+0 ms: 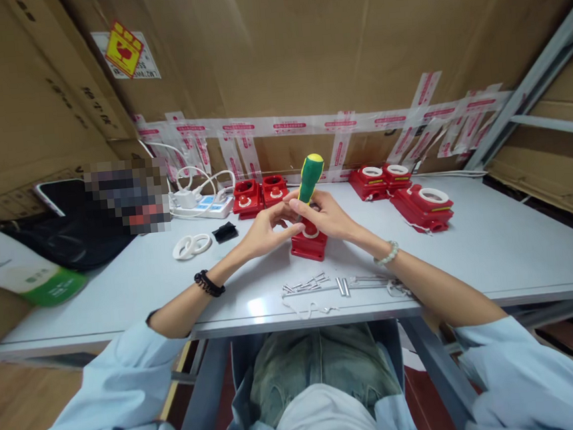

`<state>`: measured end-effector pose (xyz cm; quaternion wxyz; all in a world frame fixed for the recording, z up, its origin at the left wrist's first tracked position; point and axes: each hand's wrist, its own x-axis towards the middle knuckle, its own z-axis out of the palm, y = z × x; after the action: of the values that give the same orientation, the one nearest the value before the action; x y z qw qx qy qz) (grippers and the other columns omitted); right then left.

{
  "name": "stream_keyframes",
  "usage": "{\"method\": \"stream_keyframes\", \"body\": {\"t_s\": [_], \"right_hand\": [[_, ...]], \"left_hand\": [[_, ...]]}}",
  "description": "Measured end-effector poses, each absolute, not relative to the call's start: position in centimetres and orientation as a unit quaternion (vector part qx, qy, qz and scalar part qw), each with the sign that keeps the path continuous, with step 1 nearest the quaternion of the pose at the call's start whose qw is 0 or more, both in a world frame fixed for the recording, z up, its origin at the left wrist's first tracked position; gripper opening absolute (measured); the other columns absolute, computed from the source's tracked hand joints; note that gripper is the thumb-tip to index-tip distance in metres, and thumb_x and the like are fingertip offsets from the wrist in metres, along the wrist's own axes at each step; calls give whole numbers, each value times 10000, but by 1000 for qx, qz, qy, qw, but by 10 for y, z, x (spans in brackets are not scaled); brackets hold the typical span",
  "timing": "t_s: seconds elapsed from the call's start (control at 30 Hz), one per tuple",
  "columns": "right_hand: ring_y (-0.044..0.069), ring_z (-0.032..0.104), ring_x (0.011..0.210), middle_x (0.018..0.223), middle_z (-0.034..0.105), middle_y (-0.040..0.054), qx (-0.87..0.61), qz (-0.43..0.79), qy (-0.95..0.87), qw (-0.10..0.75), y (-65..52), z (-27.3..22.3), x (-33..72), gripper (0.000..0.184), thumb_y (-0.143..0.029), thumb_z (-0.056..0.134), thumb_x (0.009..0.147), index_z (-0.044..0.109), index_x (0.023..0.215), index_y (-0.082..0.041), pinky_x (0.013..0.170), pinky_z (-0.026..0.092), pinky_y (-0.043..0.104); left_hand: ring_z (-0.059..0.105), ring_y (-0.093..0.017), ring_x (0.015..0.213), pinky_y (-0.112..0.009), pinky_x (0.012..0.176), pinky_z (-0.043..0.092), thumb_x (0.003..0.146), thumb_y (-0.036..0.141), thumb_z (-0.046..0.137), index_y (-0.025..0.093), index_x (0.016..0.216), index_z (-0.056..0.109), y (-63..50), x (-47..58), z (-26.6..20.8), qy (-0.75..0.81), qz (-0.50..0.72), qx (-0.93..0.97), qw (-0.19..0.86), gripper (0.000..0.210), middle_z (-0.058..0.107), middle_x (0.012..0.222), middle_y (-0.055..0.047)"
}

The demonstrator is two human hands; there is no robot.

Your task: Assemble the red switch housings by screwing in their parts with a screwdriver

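Right hand (327,217) fingers closed round green-yellow screwdriver (309,176), upright over red housing (310,243) mid-surface (494,243); left hand (263,234) fingers pinch its shaft; wall tape print unreadable

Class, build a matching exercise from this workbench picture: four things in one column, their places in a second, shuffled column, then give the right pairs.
Things
1. screwdriver
2. screws
3. power strip
4. white rings

Places
A. loose by the near table edge
B. at the back, left of two red housings
C. upright between both hands, over a red housing
D. flat on the table, left of the left hand

Pairs: 1-C, 2-A, 3-B, 4-D. The right hand grips the screwdriver.
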<state>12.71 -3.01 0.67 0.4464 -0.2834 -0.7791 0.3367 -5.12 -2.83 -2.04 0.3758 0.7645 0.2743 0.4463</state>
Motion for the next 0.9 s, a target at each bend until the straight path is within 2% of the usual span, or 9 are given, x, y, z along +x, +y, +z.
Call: {"method": "stream_keyframes", "body": {"t_s": [0.1, 0.23, 0.3, 0.37, 0.43, 0.53, 0.63, 0.77, 0.9], "right_hand": [[137, 590, 789, 902, 681, 24, -295, 318, -777, 457, -30, 5, 127, 376, -554, 575, 896, 658, 994, -200, 753, 463, 310], [150, 606, 807, 882, 671, 24, -282, 340, -773, 455, -34, 7, 126, 344, -519, 608, 877, 622, 1031, -211, 734, 480, 311], [145, 596, 793, 871, 649, 19, -274, 350, -773, 453, -36, 8, 126, 318, -501, 604, 880, 604, 1017, -215, 705, 479, 302], [129, 564, 733, 814, 616, 6, -277, 354, -771, 451, -37, 8, 125, 297, -502, 595, 884, 597, 923, -207, 664, 462, 291], [115, 518, 661, 720, 570, -12, -290, 355, -763, 455, -37, 8, 125, 340, -525, 596, 875, 570, 782, -200, 625, 432, 283], [108, 475, 618, 640, 524, -23, -311, 349, -745, 476, -35, 7, 124, 433, -562, 595, 862, 512, 645, -197, 613, 402, 285], [101, 449, 600, 610, 506, -35, -317, 333, -732, 502, -35, 8, 124, 432, -545, 633, 844, 509, 624, -194, 611, 382, 283], [87, 423, 549, 578, 493, -63, -335, 315, -721, 519, -38, 11, 124, 385, -492, 757, 743, 512, 678, -203, 560, 362, 265], [83, 429, 535, 568, 490, -63, -331, 293, -715, 542, -40, 14, 124, 380, -463, 753, 742, 488, 653, -206, 536, 361, 256]], "left_hand": [[678, -179, 805, -319, 775, 542, 800, 411, 750, 112, 936, 729, -30, -55, -18, 284, 416, 779, 373, 329, 749, 900, -98], [641, -142, 688, -288, 694, 532, 728, 397, 816, 110, 822, 704, -28, -52, -18, 298, 443, 765, 361, 322, 729, 786, -69], [622, -126, 669, -270, 667, 525, 702, 389, 836, 116, 845, 686, -28, -50, -19, 289, 456, 758, 366, 343, 714, 778, -50], [624, -127, 692, -265, 670, 516, 735, 394, 809, 121, 905, 687, -29, -49, -19, 277, 445, 768, 367, 344, 722, 822, -53], [632, -138, 734, -271, 690, 504, 796, 406, 751, 126, 930, 702, -30, -51, -19, 271, 421, 789, 357, 315, 735, 866, -66], [626, -151, 742, -278, 689, 481, 820, 420, 718, 126, 850, 722, -29, -53, -20, 284, 408, 803, 329, 296, 736, 834, -68], [623, -151, 722, -279, 680, 468, 782, 417, 751, 126, 811, 716, -27, -52, -24, 305, 424, 787, 327, 294, 729, 797, -61], [591, -126, 661, -269, 657, 461, 719, 413, 804, 128, 772, 673, -26, -51, -24, 315, 438, 765, 351, 318, 689, 741, -36], [598, -141, 741, -281, 693, 464, 783, 422, 742, 139, 882, 696, -30, -56, -15, 318, 405, 803, 300, 303, 706, 860, -57]]}}
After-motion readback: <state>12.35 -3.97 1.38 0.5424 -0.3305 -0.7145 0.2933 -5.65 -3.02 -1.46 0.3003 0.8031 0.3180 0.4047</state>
